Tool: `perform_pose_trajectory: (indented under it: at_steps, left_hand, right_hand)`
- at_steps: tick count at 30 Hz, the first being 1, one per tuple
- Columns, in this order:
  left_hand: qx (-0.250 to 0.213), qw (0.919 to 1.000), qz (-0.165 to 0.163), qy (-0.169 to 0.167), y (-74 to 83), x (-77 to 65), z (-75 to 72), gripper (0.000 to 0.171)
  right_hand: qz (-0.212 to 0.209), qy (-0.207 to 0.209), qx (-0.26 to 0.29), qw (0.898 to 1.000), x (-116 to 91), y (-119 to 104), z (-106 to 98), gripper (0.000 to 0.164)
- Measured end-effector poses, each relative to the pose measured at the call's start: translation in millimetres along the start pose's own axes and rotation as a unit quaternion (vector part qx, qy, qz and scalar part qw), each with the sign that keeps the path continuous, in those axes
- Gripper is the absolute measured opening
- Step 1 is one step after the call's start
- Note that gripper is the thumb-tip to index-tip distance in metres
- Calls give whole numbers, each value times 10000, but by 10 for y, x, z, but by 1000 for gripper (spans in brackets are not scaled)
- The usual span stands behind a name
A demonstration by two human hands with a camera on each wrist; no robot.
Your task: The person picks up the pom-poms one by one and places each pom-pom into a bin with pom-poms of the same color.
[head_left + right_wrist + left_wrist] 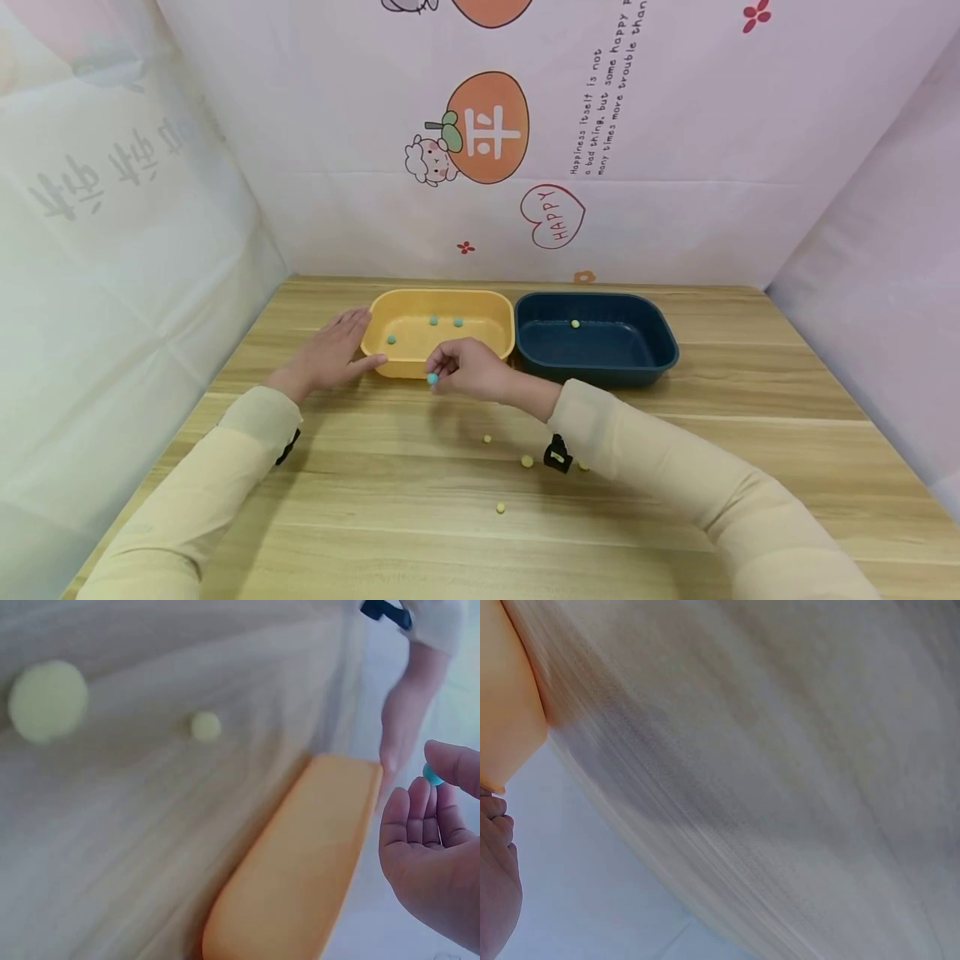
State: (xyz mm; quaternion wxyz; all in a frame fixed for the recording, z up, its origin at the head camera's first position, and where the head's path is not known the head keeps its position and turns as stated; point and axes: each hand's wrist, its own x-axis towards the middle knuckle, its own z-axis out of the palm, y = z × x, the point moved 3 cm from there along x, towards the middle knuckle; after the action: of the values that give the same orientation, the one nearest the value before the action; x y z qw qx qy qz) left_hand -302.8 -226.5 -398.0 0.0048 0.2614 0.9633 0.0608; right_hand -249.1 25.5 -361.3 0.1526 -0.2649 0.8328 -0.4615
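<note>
Between the thumb and fingers of my right hand (474,371) is a small blue ball (432,378), held at the front rim of the yellow bin (438,367). The right wrist view shows the same blue ball (433,774) pinched at the fingertips. My left hand (330,352) touches the left end of the yellow bin with straight fingers, its thumb at the front corner. Inside that bin lie blue balls (433,321), well apart from each other. In the left wrist view, only part of the left hand (496,877) appears at the edge.
A dark blue bin (600,369) stands just right of the yellow one, with a yellow ball (575,324) in it. Several yellow balls (527,461) lie on the wooden table (375,508), one partly hidden by the right sleeve. Printed cloth (337,208) hangs behind and at both sides.
</note>
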Motion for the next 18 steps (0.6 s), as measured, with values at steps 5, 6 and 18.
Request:
perform_pose_trajectory:
  at_steps: [5, 6, 18]
  left_hand:
    - [43, 10000, 20, -5, 4, 0, -8, 93]
    - [44, 10000, 29, -3, 6, -1, -12, 93]
    - [110, 9999, 118, 60, 20, -6, -24, 92]
  right_hand:
    - [116, 451, 289, 9985, 64, 2, -158, 16]
    - [148, 530, 346, 9979, 78, 6, -189, 17]
    - [314, 1289, 591, 9894, 291, 129, -433, 18]
